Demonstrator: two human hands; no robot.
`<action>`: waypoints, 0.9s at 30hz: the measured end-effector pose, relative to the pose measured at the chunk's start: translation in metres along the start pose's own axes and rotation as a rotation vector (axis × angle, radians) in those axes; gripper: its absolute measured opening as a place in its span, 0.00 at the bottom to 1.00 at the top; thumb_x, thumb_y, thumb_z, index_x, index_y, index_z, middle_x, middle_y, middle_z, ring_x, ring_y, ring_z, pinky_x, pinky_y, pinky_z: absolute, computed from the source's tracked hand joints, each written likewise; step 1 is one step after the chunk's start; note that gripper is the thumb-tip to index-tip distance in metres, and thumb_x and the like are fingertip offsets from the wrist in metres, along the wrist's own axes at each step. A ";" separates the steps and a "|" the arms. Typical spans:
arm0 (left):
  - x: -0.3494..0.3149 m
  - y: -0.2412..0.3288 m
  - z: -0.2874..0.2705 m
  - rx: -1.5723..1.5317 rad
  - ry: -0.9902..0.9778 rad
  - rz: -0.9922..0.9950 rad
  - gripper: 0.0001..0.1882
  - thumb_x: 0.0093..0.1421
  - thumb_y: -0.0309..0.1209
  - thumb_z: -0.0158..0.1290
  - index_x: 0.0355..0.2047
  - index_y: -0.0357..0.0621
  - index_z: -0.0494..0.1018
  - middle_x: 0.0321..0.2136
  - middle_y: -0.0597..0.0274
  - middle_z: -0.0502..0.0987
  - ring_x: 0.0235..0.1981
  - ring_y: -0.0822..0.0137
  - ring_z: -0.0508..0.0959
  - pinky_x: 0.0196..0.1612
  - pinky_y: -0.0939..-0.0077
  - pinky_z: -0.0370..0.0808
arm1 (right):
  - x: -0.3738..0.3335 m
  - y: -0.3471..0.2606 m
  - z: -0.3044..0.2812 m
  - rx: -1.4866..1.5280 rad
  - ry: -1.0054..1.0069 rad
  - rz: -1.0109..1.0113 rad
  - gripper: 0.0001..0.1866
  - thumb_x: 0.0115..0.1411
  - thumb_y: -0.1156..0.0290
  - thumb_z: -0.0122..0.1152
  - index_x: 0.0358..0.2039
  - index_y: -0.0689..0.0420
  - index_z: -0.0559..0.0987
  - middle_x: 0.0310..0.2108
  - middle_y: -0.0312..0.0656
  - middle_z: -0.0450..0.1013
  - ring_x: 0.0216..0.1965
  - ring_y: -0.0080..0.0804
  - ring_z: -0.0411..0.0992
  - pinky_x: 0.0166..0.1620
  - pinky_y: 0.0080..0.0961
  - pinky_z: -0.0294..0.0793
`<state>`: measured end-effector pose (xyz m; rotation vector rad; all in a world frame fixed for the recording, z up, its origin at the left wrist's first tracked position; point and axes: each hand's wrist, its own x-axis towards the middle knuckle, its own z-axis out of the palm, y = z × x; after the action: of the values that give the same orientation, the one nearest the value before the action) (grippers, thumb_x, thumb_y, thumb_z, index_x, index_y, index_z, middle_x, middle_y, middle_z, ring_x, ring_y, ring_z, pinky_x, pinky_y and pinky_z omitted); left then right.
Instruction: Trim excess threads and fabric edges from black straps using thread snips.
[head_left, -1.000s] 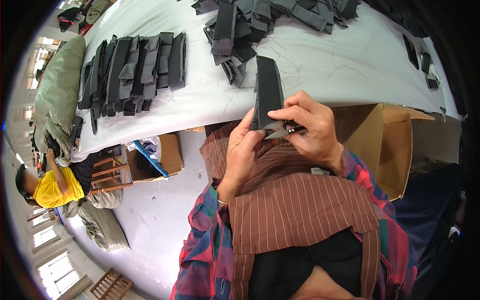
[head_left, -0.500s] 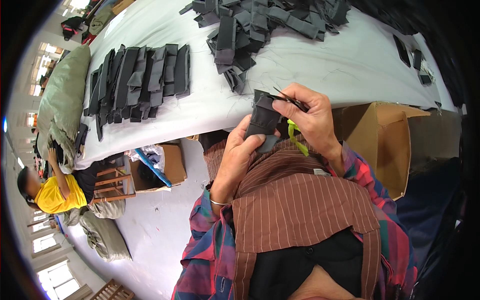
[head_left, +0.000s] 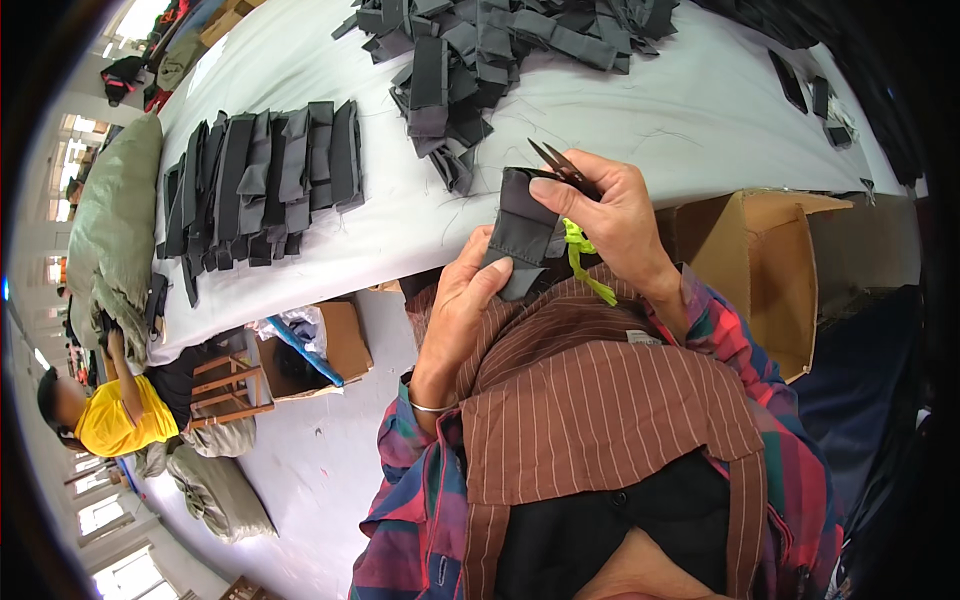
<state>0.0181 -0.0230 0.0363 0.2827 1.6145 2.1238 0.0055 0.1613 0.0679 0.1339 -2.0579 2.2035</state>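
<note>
Above the table's near edge, my left hand (head_left: 455, 315) pinches the lower left side of a dark grey fabric strip (head_left: 524, 230) between thumb and fingers. The strip has a stitched seam across it. My right hand (head_left: 622, 225) is closed round black thread snips (head_left: 562, 166), their blade tips pointing up and left and standing apart. My right thumb also rests against the strip's upper edge. A yellow-green ribbon (head_left: 577, 260) dangles below the right hand. On the white-covered table (head_left: 610, 125) lie a row of similar strips (head_left: 262, 185) and a loose heap of them (head_left: 475, 65).
Below the table, a cardboard box (head_left: 740, 265) stands to the right and another box (head_left: 345, 345) to the left. A large greenish sack (head_left: 115, 215) leans at the table's left end, near a person in a yellow top (head_left: 125, 420). Dark flat items (head_left: 788, 82) lie far right.
The snips have turned so that their blades point more upward and show apart. The strip is tilted a little differently, and my left thumb has shifted toward its left edge.
</note>
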 end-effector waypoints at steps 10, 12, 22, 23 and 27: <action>-0.005 0.003 -0.012 0.578 0.057 0.386 0.15 0.59 0.30 0.52 0.44 0.34 0.72 0.48 0.55 0.67 0.51 0.62 0.66 0.57 0.69 0.60 | 0.016 -0.011 0.004 0.164 -0.102 0.105 0.10 0.59 0.70 0.61 0.24 0.61 0.75 0.21 0.24 0.64 0.26 0.10 0.57 0.27 0.14 0.57; -0.007 0.015 -0.007 0.418 0.021 0.264 0.15 0.59 0.29 0.52 0.44 0.33 0.72 0.48 0.57 0.68 0.49 0.65 0.67 0.55 0.72 0.61 | 0.021 -0.004 0.003 0.151 -0.112 0.097 0.09 0.58 0.70 0.62 0.25 0.62 0.76 0.22 0.24 0.65 0.27 0.10 0.58 0.29 0.13 0.58; 0.003 -0.003 -0.008 -0.125 0.233 0.099 0.15 0.60 0.25 0.51 0.47 0.34 0.70 0.38 0.64 0.75 0.38 0.77 0.73 0.44 0.83 0.69 | 0.004 0.023 -0.011 -0.330 -0.039 -0.110 0.11 0.57 0.67 0.62 0.40 0.55 0.79 0.27 0.35 0.74 0.28 0.23 0.69 0.36 0.19 0.69; 0.004 -0.005 -0.009 -0.154 0.245 0.092 0.16 0.60 0.25 0.52 0.48 0.33 0.70 0.39 0.62 0.76 0.39 0.76 0.74 0.46 0.81 0.70 | 0.001 0.024 -0.013 -0.347 -0.094 -0.089 0.11 0.57 0.67 0.62 0.40 0.55 0.79 0.28 0.36 0.76 0.29 0.23 0.71 0.36 0.20 0.70; 0.011 -0.006 -0.009 -0.125 0.241 0.069 0.15 0.59 0.25 0.52 0.46 0.34 0.71 0.39 0.62 0.77 0.38 0.77 0.74 0.44 0.83 0.70 | -0.001 0.023 -0.012 -0.531 -0.106 -0.218 0.08 0.53 0.69 0.64 0.34 0.54 0.80 0.27 0.38 0.77 0.27 0.32 0.74 0.33 0.25 0.72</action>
<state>0.0061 -0.0237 0.0267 0.0433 1.6110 2.3763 0.0034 0.1717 0.0442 0.4027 -2.4671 1.4979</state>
